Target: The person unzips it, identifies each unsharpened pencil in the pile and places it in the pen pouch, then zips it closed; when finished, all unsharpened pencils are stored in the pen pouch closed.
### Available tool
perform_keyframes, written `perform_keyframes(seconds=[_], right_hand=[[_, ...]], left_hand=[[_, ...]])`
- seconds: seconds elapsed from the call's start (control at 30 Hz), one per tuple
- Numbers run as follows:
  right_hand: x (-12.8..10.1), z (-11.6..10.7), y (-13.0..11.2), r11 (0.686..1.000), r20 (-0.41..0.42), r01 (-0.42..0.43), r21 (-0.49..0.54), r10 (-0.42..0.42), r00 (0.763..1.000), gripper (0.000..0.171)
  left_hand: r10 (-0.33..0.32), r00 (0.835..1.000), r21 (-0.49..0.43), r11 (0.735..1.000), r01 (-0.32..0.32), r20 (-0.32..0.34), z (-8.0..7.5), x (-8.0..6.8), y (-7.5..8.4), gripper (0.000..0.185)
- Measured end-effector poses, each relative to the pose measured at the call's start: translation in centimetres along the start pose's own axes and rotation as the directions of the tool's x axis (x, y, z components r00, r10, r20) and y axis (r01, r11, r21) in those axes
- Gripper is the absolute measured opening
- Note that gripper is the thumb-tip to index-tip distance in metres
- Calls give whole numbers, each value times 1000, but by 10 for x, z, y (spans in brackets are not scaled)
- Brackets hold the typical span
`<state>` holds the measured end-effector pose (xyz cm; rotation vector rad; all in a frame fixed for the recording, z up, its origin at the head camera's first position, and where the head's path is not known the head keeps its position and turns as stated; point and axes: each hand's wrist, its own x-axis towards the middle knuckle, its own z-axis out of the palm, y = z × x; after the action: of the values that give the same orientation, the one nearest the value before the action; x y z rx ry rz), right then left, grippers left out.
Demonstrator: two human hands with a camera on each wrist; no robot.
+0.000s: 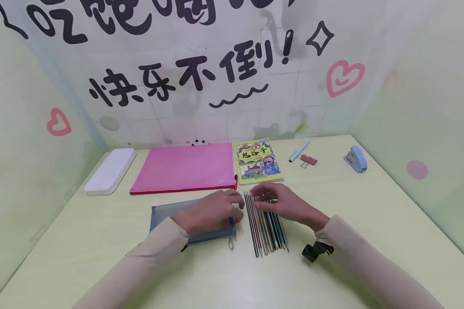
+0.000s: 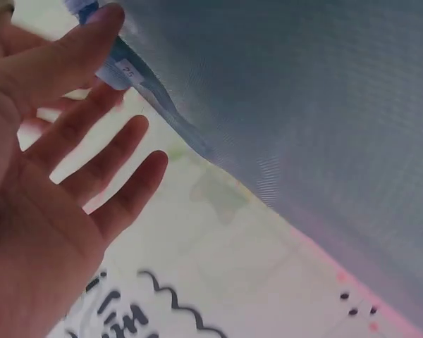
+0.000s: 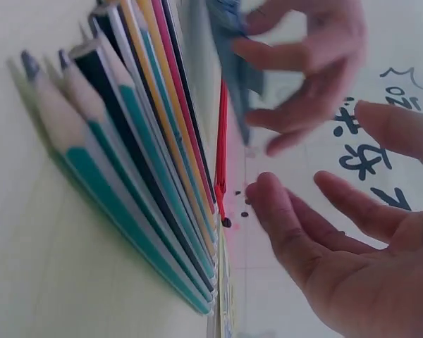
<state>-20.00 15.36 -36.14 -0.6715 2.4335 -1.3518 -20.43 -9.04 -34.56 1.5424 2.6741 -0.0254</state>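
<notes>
Pencils [image 1: 266,224] lie side by side in a tight row on the pale yellow desk [image 1: 371,223], near its middle, their tips pointing toward the person. The right wrist view shows the row close up [image 3: 148,162], with teal, black, orange and pink shafts touching one another. The right hand [image 1: 284,202] rests over the far ends of the row; its grip is loose, fingers spread and only slightly bent, and in the right wrist view [image 3: 352,239] nothing is held between them. The left hand [image 1: 212,210] lies on the right end of a blue mesh pouch [image 1: 178,214], just left of the pencils. In the left wrist view its fingers [image 2: 92,162] are straight and apart, the thumb touching the pouch's edge [image 2: 282,105] by a small white label; its grip is open and closes on nothing.

Behind the pouch lies a pink folder [image 1: 183,168], with a white case [image 1: 110,171] to its left and a yellow-green booklet [image 1: 257,161] to its right. Farther right are a light blue pen [image 1: 298,151], a pink binder clip [image 1: 308,160] and a blue stapler [image 1: 355,159].
</notes>
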Motion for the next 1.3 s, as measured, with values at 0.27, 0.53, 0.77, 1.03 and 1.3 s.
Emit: perform_keyframes(seconds=[0.27, 0.53, 0.77, 1.03, 1.3], right_hand=[[6, 23, -20, 994, -93, 76, 78, -69, 993, 18], [27, 55, -35, 998, -304, 18, 60, 1, 953, 21], [38, 64, -43, 999, -455, 28, 36, -9, 891, 19], [39, 65, -41, 996, -458, 71, -62, -92, 884, 13], [34, 58, -42, 983, -504, 145, -112, -181, 845, 14]], left_hand=[[-101, 995, -251, 964, 93, -21, -41, -4, -36, 22], [-175, 979, -456, 884, 108, -108, -52, -7, -67, 16], [-206, 961, -560, 826, 69, -186, -41, -4, -72, 10], [-280, 925, -625, 778, 62, -256, -30, -2, -73, 11], [-307, 917, -656, 751, 70, -254, -25, -5, -76, 13]])
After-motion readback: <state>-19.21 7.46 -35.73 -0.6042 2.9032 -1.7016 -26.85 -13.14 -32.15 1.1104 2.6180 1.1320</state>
